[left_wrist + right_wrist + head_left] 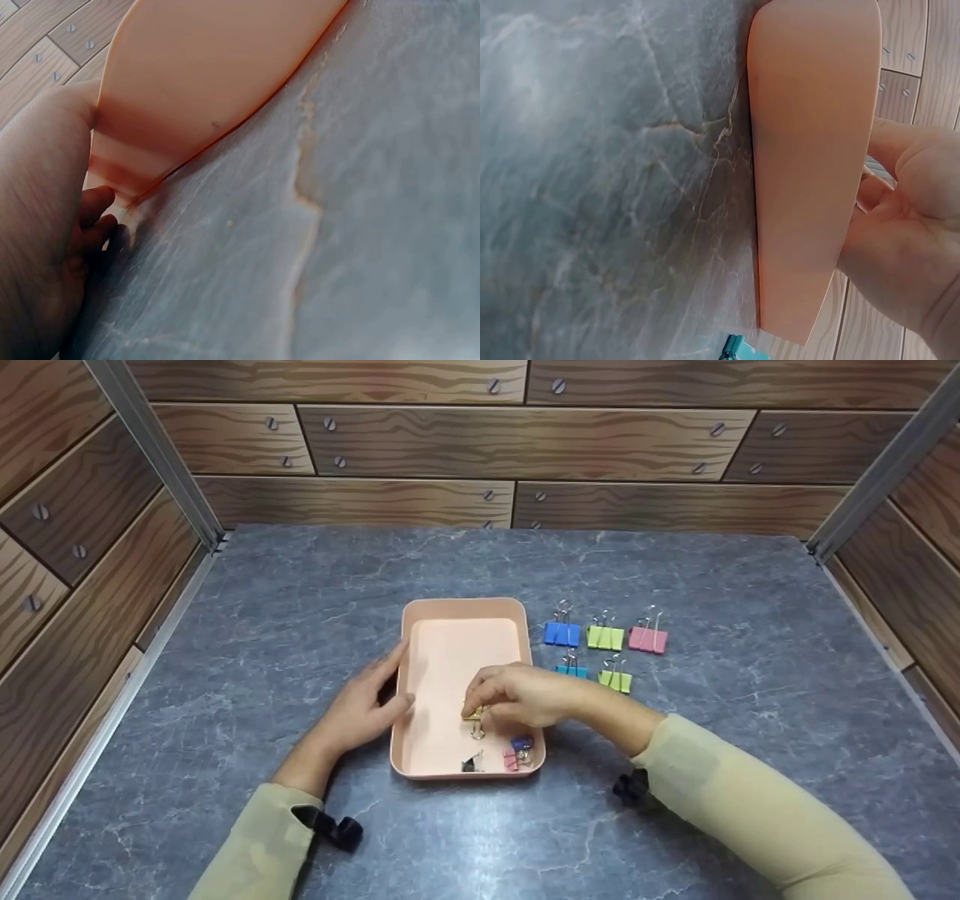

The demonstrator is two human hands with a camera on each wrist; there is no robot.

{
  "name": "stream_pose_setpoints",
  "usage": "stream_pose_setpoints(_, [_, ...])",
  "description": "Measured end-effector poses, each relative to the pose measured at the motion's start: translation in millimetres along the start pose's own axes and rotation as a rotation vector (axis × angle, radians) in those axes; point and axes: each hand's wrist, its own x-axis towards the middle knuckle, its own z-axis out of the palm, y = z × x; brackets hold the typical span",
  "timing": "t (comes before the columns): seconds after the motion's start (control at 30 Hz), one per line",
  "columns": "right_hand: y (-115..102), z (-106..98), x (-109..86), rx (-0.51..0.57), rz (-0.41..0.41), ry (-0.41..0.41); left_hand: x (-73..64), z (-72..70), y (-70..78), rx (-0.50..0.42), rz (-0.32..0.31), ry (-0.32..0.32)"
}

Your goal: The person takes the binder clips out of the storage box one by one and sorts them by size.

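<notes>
A pale pink tray (461, 609) lies lengthwise in front of me. At its left side my left hand (365, 706) holds the wall, the thumb over the rim and the other fingers along the outside; the left wrist view shows these fingers (96, 217) by the outer wall. My right hand (525, 694) reaches over the tray's right rim and pinches a small yellow binder clip (472, 715), its wire handles pointing toward me. In the tray's near end lie a black binder clip (471, 763), a pink one (511, 760) and a blue one (522, 743).
Right of the tray, a back row holds a blue binder clip (562, 634), a lime one (605, 637) and a pink one (647, 640). Nearer stand a teal clip (572, 670), partly behind my right hand, and a smaller lime clip (615, 682). Wood-patterned panels (525, 442) enclose the marbled table (337, 577).
</notes>
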Motion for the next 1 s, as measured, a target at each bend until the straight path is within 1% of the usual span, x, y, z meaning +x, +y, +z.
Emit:
stream_pose_setpoints(0.13, [-0.7, 0.2, 1.0, -0.011, 0.030, 0.022, -0.1, -0.2, -0.1, 0.000, 0.003, 0.002])
stream_pose_setpoints(0.23, [-0.4, 1.6, 1.7, 0.004, 0.057, 0.060, -0.2, -0.4, -0.2, -0.005, 0.004, 0.000])
stream_pose_setpoints(0.47, [0.5, 3.3, 2.2, 0.004, 0.086, 0.152, -0.1, -0.4, 0.0, -0.009, 0.007, 0.006])
stream_pose_setpoints(0.8, [2.6, 5.0, 2.6, -0.009, 0.104, 0.212, 0.8, -0.8, 0.6, -0.001, 0.007, -0.007])
stream_pose_setpoints(1.0, [3.0, 6.3, 3.1, 0.026, 0.129, 0.239, -0.3, -0.3, -0.1, -0.003, 0.019, 0.006])
